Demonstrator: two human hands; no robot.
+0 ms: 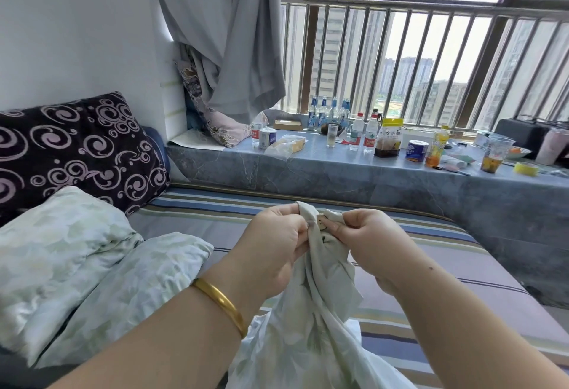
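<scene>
Your left hand (277,244) and right hand (366,240) each pinch the pale cover (317,321) beside its button (322,221), lifted over the middle of the bed (431,253). Keeps the buttonhole taut, I'd guess.

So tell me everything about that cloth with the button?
The cloth is pale whitish green with a faint leaf print, thin and crumpled. A small round button sits near its top edge. The left hand and right hand pinch it on either side of the button, holding it up bunched. The rest hangs toward the striped bed.
</scene>
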